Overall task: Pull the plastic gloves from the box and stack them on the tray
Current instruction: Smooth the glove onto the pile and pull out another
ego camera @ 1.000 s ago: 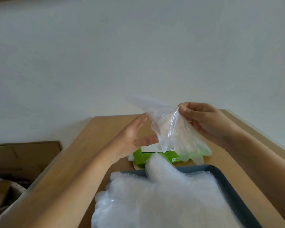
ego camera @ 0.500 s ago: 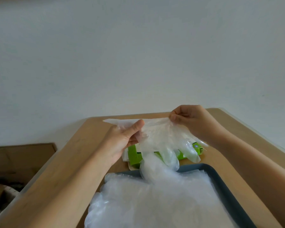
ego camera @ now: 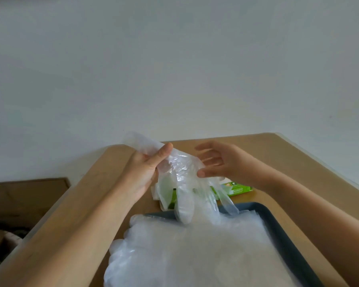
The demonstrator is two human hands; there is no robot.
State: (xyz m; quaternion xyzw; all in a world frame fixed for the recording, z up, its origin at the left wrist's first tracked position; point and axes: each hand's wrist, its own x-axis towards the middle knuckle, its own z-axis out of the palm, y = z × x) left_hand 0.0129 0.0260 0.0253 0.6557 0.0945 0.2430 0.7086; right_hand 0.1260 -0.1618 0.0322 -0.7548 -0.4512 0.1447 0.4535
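A clear plastic glove [ego camera: 182, 179] hangs fingers-down above the far end of the tray. My left hand [ego camera: 147, 170] pinches its cuff between thumb and fingers. My right hand [ego camera: 218, 162] is beside the glove with its fingers spread, and the thumb tip just touches the plastic. Behind the hanging glove lies the green glove box [ego camera: 236, 189], partly hidden by it. The dark blue tray [ego camera: 278, 228] sits near me and holds a thick stack of clear gloves [ego camera: 195, 255], whose fingers spill over its left edge.
The wooden table [ego camera: 288, 162] ends at a white wall behind and drops off on the left and right. A brown cardboard box [ego camera: 25, 195] stands on the floor to the left.
My right hand has let go of the glove and spread its fingers. My left hand has raised the cuff, and the glove now hangs down instead of being stretched between both hands.
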